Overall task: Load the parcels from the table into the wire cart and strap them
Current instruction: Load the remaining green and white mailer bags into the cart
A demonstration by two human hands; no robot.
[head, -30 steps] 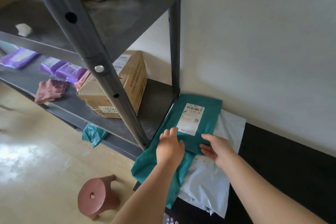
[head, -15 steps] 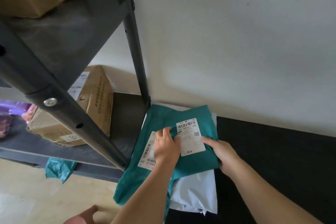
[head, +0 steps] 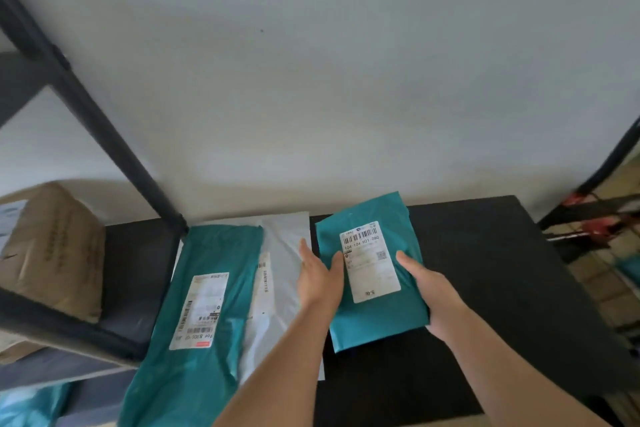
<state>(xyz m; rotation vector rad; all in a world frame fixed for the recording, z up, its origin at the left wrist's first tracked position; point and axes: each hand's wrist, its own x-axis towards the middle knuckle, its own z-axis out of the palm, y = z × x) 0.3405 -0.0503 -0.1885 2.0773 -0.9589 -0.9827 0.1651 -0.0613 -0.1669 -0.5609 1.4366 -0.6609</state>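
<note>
Both side edges of the small teal parcel [head: 374, 274], at the black counter [head: 491, 281], are covered: the right hand [head: 433, 288] pinches one, and the left hand [head: 320, 279] lies flat-fingered against the other. Gripped from one side only, the slick parcel could slip when lifted. A long teal parcel [head: 204, 295] and a white parcel [head: 284, 253] lie leftward by a dark shelf rack [head: 114, 142] and a pale wall [head: 346, 80].

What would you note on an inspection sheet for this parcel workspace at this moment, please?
Surface: black table against a pale wall.
Job's things: small teal parcel between both hands; long teal parcel lying on a white parcel; wire cart not in view.
Clutter: cardboard box on the shelf at left.
Hands: left hand has its thumb on the small teal parcel, fingers straight; right hand grips its right edge.
Cables: nothing seen.
Surroundings: dark shelf rack at left; blurred red items far right.
</note>
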